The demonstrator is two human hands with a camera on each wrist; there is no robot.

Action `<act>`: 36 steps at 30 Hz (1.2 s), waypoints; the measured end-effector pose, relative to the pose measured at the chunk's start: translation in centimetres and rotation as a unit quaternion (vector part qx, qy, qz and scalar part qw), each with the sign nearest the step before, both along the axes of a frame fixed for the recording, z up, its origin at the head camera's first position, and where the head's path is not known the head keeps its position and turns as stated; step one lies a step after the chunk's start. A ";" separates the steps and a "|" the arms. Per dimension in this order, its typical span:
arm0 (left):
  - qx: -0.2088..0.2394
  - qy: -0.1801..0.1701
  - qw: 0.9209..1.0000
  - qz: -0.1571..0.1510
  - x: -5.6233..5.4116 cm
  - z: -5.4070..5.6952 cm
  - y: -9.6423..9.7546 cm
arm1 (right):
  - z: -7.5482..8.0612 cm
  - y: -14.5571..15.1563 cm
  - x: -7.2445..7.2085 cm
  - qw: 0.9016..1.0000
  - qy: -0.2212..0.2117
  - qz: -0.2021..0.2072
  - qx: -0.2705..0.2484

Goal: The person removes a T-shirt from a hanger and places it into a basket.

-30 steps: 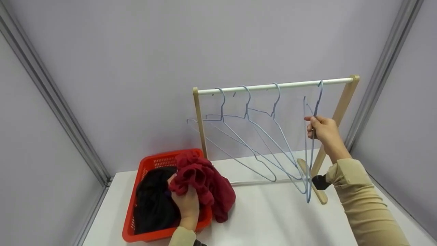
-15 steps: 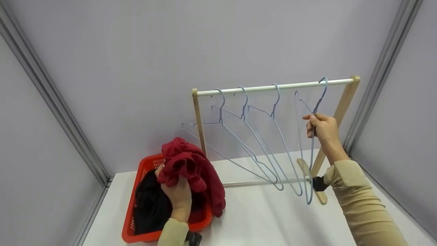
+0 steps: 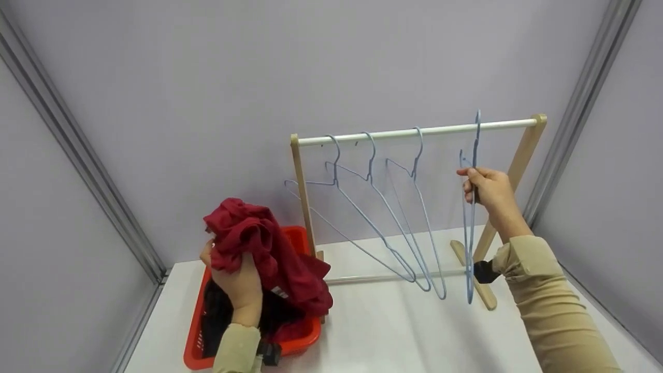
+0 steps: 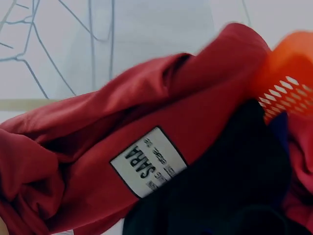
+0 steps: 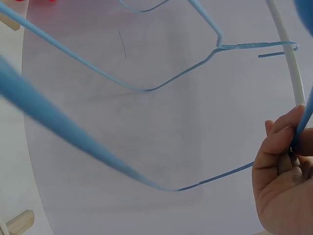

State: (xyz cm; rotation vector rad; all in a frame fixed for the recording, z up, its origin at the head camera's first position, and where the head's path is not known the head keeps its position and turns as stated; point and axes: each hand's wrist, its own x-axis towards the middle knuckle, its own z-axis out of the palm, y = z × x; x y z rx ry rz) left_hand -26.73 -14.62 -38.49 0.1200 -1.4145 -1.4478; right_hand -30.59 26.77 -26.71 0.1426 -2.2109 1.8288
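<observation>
My left hand (image 3: 235,285) grips a bunched dark red garment (image 3: 290,269), raised over the left part of the red basket (image 3: 194,342). Its lower end hangs across the basket's right side. A white printed label (image 4: 149,161) shows on the cloth in the left wrist view. With thumb and fingers, my right hand (image 3: 489,191) pinches a light blue wire hanger (image 3: 470,248) just below its hook. That hook stands up above the white rail (image 3: 450,129) in the head view; whether it still touches the rail I cannot tell.
Three more blue hangers (image 3: 396,254) hang from the rail to the left of my right hand. Wooden posts (image 3: 303,191) hold the rack on a white table (image 3: 383,331). Black clothing (image 3: 217,311) lies in the basket. Grey walls (image 3: 207,103) enclose the table.
My left hand has moved left and up, drawing the red garment partly off the basket's right side. The hanger in my right hand has risen slightly, turned and shifted a little left.
</observation>
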 end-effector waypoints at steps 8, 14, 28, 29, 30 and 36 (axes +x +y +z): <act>-0.028 -0.048 0.998 0.044 -0.2 -1.0 -1.8 | -0.1 0.3 -0.1 0.999 -0.025 0.020 -0.032; -0.052 -0.060 0.994 0.079 0.0 -0.7 -3.2 | -0.4 0.5 -0.1 0.998 -0.040 0.024 -0.044; -0.212 -0.026 0.967 0.140 -0.5 -1.0 -5.9 | -0.7 0.1 -0.2 0.998 -0.051 0.017 -0.012; -0.225 -0.039 0.964 0.134 -0.5 -1.2 -6.1 | -0.7 0.1 -0.2 0.998 -0.051 0.017 -0.013; -0.238 -0.051 0.961 0.129 -0.6 -1.5 -6.2 | -0.7 0.1 -0.2 0.998 -0.051 0.017 -0.013; -0.320 -0.113 0.934 0.106 -1.2 -3.7 -6.9 | -0.9 0.0 -0.4 0.998 -0.053 0.024 -0.021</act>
